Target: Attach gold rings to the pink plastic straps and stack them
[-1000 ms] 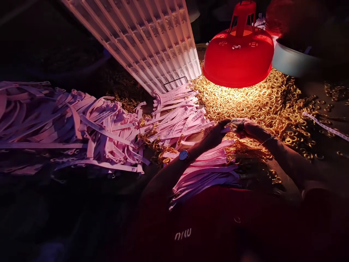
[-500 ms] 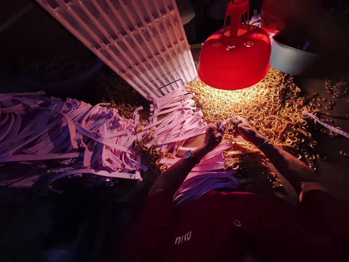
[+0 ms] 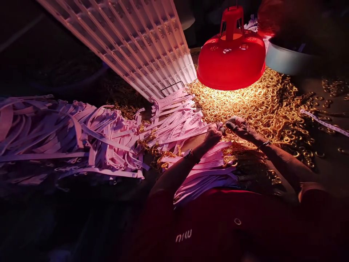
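- I noted the left hand [image 3: 213, 131] had drawn back and curled from its straighter reach a second earlier.
- The watch [image 3: 188, 153] had rolled; I lost its pale face.
- The red lamp [image 3: 231, 60] sat slightly farther left in my view.

The bare left arm [image 3: 173, 174] slants from the near left toward the far right, a dark band around its wrist [image 3: 189, 153]. Its left hand [image 3: 213, 134] is curled, knuckles upward, thumb and forefinger drawn together at the right. From the near right, the bare right arm [image 3: 289, 165] slants far and left, a thin dark bracelet [image 3: 264, 144] around the wrist. The right hand [image 3: 242, 128] has bent fingers, their greyish tips pointing left, just beside the left hand's fingertips; whether they touch is unclear.
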Action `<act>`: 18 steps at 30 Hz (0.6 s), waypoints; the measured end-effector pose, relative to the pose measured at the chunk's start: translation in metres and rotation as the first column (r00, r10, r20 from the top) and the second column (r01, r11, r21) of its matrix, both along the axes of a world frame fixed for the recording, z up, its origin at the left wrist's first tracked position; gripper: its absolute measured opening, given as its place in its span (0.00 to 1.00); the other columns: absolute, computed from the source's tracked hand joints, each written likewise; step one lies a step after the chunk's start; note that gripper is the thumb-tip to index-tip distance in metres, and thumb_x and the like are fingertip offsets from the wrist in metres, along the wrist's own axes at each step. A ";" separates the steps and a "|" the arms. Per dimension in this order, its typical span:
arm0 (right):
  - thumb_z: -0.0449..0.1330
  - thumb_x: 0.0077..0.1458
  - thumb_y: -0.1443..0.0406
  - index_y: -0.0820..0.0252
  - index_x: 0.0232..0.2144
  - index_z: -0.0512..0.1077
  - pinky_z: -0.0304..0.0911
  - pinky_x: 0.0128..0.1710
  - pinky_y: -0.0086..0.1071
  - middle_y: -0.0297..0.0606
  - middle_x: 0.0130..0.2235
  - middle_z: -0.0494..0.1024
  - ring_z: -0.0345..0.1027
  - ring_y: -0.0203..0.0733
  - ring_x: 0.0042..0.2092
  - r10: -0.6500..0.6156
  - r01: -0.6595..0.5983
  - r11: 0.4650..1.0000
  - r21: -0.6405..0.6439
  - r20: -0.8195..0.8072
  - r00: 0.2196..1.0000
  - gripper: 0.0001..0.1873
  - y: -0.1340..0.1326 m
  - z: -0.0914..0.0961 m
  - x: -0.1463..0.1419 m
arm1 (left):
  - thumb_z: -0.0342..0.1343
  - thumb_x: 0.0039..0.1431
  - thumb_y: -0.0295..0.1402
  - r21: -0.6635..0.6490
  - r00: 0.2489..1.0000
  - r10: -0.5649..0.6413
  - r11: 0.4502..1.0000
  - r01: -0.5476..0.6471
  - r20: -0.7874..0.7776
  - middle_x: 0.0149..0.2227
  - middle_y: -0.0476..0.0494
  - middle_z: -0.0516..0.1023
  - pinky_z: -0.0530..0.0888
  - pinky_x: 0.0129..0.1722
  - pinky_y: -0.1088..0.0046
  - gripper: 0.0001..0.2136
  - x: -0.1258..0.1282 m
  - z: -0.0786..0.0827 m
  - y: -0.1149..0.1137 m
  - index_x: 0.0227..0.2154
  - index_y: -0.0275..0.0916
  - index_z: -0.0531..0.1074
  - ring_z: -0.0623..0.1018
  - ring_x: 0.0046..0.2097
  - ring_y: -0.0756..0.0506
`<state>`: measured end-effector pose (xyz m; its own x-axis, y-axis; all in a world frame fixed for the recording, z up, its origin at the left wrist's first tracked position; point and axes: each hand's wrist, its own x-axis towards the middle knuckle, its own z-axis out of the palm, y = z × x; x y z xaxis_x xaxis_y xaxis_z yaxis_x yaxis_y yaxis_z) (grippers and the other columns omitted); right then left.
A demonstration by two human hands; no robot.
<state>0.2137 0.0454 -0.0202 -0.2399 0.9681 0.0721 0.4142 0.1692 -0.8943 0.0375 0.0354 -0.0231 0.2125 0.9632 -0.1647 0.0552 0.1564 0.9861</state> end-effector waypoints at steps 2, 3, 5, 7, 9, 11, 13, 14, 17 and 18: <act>0.60 0.56 0.46 0.59 0.34 0.72 0.65 0.29 0.31 0.38 0.30 0.76 0.68 0.38 0.30 0.051 -0.055 0.996 -0.074 -0.056 0.997 0.22 -0.002 0.004 -0.003 | 0.56 0.50 0.22 -0.004 0.998 -0.050 0.999 0.050 0.037 0.21 0.53 0.67 0.54 0.24 0.76 0.08 -0.002 -0.003 0.000 0.23 0.38 0.63 0.59 0.22 0.56; 0.60 0.55 0.45 0.59 0.33 0.71 0.63 0.25 0.29 0.36 0.27 0.75 0.66 0.37 0.27 0.052 -0.064 0.989 -0.130 -0.090 0.995 0.23 -0.003 0.004 -0.005 | 0.56 0.49 0.22 -0.006 0.996 -0.071 0.997 0.071 0.056 0.22 0.53 0.67 0.54 0.24 0.76 0.07 -0.003 -0.005 0.000 0.23 0.37 0.63 0.59 0.23 0.56; 0.62 0.53 0.45 0.59 0.31 0.69 0.58 0.20 0.28 0.34 0.22 0.71 0.62 0.35 0.21 0.048 -0.081 0.962 -0.262 -0.131 0.990 0.23 -0.002 0.002 -0.006 | 0.56 0.49 0.23 -0.003 0.994 -0.084 0.996 0.085 0.065 0.22 0.53 0.65 0.54 0.24 0.76 0.07 -0.007 -0.009 0.001 0.22 0.38 0.62 0.59 0.23 0.56; 0.62 0.53 0.47 0.59 0.29 0.68 0.54 0.18 0.28 0.32 0.19 0.69 0.59 0.34 0.19 0.067 -0.111 0.929 -0.354 -0.133 0.989 0.21 -0.002 -0.003 -0.007 | 0.55 0.48 0.23 0.001 0.994 -0.100 0.995 0.100 0.049 0.20 0.54 0.62 0.54 0.24 0.75 0.08 -0.010 -0.015 0.001 0.21 0.38 0.61 0.58 0.23 0.55; 0.61 0.54 0.50 0.59 0.27 0.68 0.55 0.19 0.29 0.33 0.19 0.68 0.58 0.34 0.20 0.088 -0.110 0.938 -0.328 -0.079 0.993 0.19 -0.001 -0.008 -0.007 | 0.54 0.47 0.23 -0.014 0.989 -0.136 0.990 0.138 0.062 0.20 0.53 0.62 0.55 0.24 0.75 0.07 -0.012 -0.020 0.002 0.21 0.38 0.62 0.58 0.23 0.54; 0.61 0.54 0.54 0.58 0.26 0.67 0.59 0.25 0.31 0.36 0.23 0.71 0.61 0.37 0.24 0.050 -0.043 0.989 -0.142 0.050 0.997 0.15 -0.002 -0.011 -0.009 | 0.54 0.47 0.23 -0.070 0.982 -0.149 0.985 0.158 0.118 0.20 0.53 0.62 0.55 0.24 0.74 0.05 -0.013 -0.023 0.005 0.22 0.38 0.64 0.58 0.23 0.54; 0.60 0.54 0.58 0.58 0.26 0.67 0.63 0.33 0.34 0.41 0.29 0.74 0.66 0.41 0.31 -0.030 0.012 0.994 0.108 0.170 0.985 0.11 -0.003 -0.013 -0.013 | 0.53 0.48 0.23 -0.144 0.981 -0.114 0.980 0.137 0.156 0.18 0.53 0.61 0.54 0.23 0.74 0.07 -0.013 -0.024 0.009 0.21 0.38 0.63 0.57 0.22 0.54; 0.60 0.54 0.60 0.58 0.26 0.68 0.64 0.38 0.36 0.44 0.31 0.75 0.67 0.43 0.35 -0.055 0.014 0.981 0.196 0.202 0.978 0.09 -0.003 -0.014 -0.015 | 0.52 0.48 0.22 -0.178 0.982 -0.101 0.976 0.130 0.162 0.17 0.53 0.60 0.54 0.22 0.73 0.08 -0.013 -0.024 0.011 0.20 0.39 0.62 0.56 0.21 0.54; 0.60 0.56 0.58 0.57 0.29 0.69 0.66 0.43 0.39 0.45 0.33 0.76 0.69 0.45 0.38 -0.065 0.025 0.968 0.248 0.153 0.986 0.09 0.003 -0.015 -0.023 | 0.51 0.54 0.22 -0.200 0.988 -0.080 0.974 0.107 0.136 0.18 0.51 0.63 0.56 0.22 0.74 0.09 -0.012 -0.023 0.019 0.21 0.39 0.63 0.59 0.20 0.53; 0.61 0.56 0.56 0.57 0.29 0.70 0.67 0.44 0.40 0.44 0.33 0.76 0.70 0.45 0.37 -0.078 0.058 0.973 0.223 0.081 0.994 0.11 0.008 -0.015 -0.024 | 0.52 0.56 0.23 -0.179 0.990 -0.063 0.980 0.085 0.125 0.20 0.51 0.65 0.58 0.23 0.74 0.09 -0.011 -0.022 0.021 0.22 0.38 0.64 0.61 0.21 0.53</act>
